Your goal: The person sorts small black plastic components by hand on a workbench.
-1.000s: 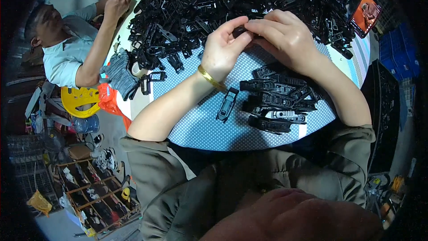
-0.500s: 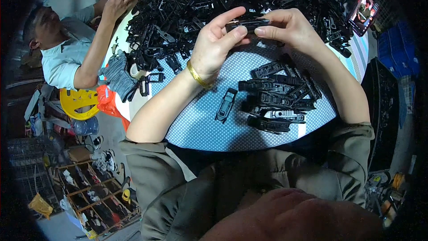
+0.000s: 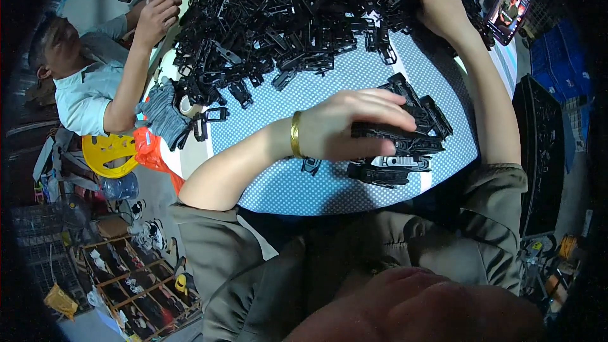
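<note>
Plainly, the big heap of black plastic casings (image 3: 272, 19) spreads ahead of both hands; the right hand (image 3: 441, 9), nearer, reaches its edge with bent fingers, and I can't tell whether they grip anything. The smaller stack (image 3: 405, 163) lies beneath and right of the left hand (image 3: 345, 125), which is loosely open, most pieces lengthwise left to right. One lone casing (image 3: 311, 165) peeks out below that palm. Half a second ago both hands pinched one piece together; now they're well apart.
</note>
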`<state>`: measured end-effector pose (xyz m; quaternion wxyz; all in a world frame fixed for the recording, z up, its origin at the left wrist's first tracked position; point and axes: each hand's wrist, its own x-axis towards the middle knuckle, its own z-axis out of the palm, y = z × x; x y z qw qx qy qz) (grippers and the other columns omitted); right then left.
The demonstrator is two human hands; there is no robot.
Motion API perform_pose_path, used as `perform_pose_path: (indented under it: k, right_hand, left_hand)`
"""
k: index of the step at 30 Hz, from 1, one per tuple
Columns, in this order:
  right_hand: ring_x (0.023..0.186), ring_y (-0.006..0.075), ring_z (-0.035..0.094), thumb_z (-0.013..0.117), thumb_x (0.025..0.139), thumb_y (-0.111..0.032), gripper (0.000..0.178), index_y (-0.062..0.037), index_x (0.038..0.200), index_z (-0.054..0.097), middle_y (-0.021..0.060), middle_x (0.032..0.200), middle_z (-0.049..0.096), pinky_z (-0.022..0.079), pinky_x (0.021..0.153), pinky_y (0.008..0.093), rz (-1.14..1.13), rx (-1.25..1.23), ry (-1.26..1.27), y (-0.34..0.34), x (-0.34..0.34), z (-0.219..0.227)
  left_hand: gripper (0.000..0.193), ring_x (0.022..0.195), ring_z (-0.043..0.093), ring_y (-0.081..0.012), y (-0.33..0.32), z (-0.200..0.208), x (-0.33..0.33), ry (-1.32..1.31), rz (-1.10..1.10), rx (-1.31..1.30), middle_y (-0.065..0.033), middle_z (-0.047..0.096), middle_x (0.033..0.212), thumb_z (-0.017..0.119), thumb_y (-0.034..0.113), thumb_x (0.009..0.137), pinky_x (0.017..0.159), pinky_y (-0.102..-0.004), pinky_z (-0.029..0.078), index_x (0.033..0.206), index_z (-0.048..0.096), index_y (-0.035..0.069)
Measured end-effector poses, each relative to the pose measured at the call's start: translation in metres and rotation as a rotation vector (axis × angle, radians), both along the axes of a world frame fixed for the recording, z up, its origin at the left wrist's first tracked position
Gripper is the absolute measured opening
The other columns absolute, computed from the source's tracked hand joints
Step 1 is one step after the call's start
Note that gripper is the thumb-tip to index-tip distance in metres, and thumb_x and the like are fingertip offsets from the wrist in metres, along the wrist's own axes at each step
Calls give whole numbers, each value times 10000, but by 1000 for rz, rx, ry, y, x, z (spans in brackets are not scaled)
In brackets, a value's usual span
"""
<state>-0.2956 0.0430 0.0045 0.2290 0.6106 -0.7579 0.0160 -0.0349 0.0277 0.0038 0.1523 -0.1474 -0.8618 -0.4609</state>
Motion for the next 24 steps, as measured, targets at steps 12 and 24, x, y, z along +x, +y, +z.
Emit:
perform_pose_path:
  k: [12, 24]
  right_hand:
    - [995, 232, 473, 628, 627, -75, 322, -75, 939, 550, 46, 965, 550, 391, 787, 410, 179, 26, -86, 4, -5, 9]
    - [831, 231, 556, 630, 711, -148, 329, -22, 1005, 556, 113, 876, 575, 426, 816, 341, 376, -251, -443, 2, -11, 9]
  left_hand:
    - [236, 858, 593, -171, -29, -7, 0, -112, 489, 732, -129, 611, 915, 452, 126, 883, 787, -271, 478, 1047, 527, -27]
    - [248, 862, 577, -141, -28, -9, -4, -65, 568, 708, -105, 580, 984, 484, 93, 861, 762, -238, 468, 1079, 508, -21]
